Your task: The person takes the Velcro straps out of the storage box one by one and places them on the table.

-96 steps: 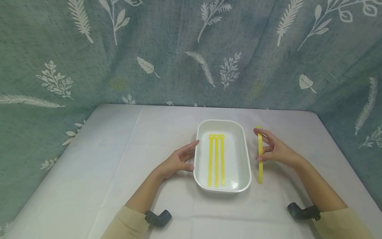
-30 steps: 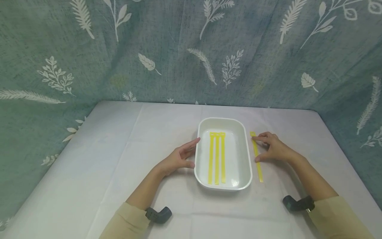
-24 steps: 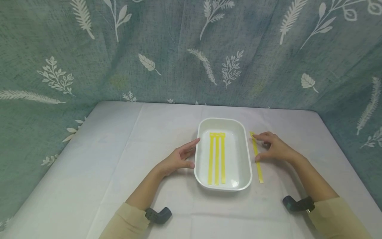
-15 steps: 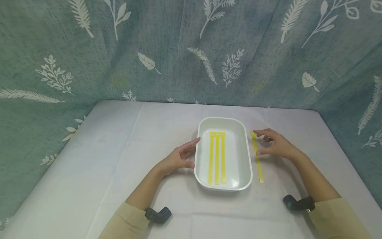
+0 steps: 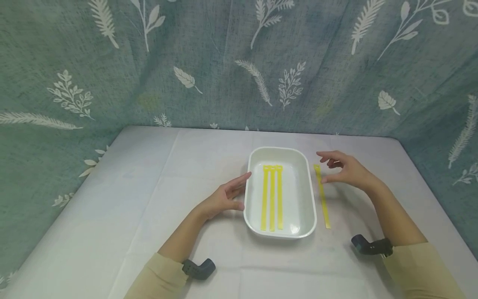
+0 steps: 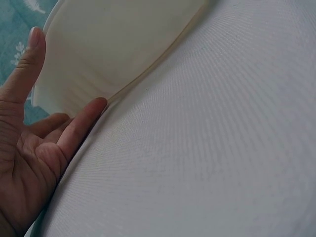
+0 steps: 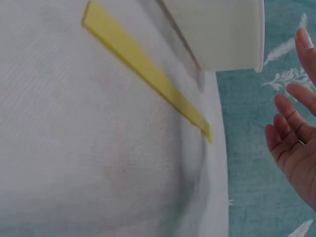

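A white tray (image 5: 296, 191) stands on the table, and three flat yellow straps (image 5: 272, 201) with wider slotted ends lie side by side in it. My left hand (image 5: 222, 199) touches the tray's left wall with fingers and thumb spread; the left wrist view shows a fingertip against the wall (image 6: 113, 44). To the right of the tray, another yellow strap (image 5: 324, 203) lies lengthwise on the table, slightly slanted. Over its far end hovers my right hand (image 5: 347, 169), thumb and fingers apart and nothing held. In the right wrist view the strap (image 7: 148, 71) lies apart from that hand (image 7: 296, 153).
A white cloth (image 5: 157, 232) covers the table. Behind it hangs a green-blue curtain (image 5: 216, 83) with white leaf patterns. A dark camera mount (image 5: 199, 269) sits on the left wrist, another camera mount (image 5: 369, 246) on the right.
The right hand held the strap above the table beside the tray, laid it down, then let go and rose up and away from it. The left hand stays at the tray.
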`<state>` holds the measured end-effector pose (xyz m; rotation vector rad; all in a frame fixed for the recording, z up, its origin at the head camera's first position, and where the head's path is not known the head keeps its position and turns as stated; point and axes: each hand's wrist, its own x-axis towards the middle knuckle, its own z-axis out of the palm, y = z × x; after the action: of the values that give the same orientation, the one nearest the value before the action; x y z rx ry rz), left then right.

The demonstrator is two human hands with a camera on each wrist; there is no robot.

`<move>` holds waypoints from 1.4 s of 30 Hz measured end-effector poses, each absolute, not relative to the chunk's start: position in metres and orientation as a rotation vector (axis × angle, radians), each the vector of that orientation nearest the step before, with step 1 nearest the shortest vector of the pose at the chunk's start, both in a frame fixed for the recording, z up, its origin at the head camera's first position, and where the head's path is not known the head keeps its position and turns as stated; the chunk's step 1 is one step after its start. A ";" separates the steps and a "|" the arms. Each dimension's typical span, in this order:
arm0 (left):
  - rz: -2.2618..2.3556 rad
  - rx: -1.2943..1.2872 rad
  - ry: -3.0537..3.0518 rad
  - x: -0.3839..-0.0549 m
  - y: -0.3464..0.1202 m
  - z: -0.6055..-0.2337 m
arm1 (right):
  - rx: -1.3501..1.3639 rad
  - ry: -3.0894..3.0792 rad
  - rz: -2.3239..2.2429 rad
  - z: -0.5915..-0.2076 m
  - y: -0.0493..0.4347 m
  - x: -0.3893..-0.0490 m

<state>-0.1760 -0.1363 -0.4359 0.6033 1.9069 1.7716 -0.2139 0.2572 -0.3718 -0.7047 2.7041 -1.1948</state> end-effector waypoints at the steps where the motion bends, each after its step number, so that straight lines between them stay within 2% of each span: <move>1: 1.770 0.603 1.909 -0.176 -0.136 -0.436 | -0.719 2.704 -1.196 -0.370 0.257 -0.214; 7: 1.766 0.601 1.916 -0.176 -0.136 -0.435 | -0.783 2.624 -1.283 -0.360 0.251 -0.218; 26: 1.760 0.598 1.905 -0.176 -0.136 -0.435 | -0.711 2.246 -1.314 -0.318 0.222 -0.243; 42: 1.750 0.591 1.889 -0.175 -0.135 -0.435 | -0.613 2.112 -1.265 -0.329 0.160 -0.261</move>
<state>-0.1752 -0.1353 -0.4347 0.5909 1.8887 1.7503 -0.2611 0.1601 -0.3293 -0.6125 2.1117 -1.2654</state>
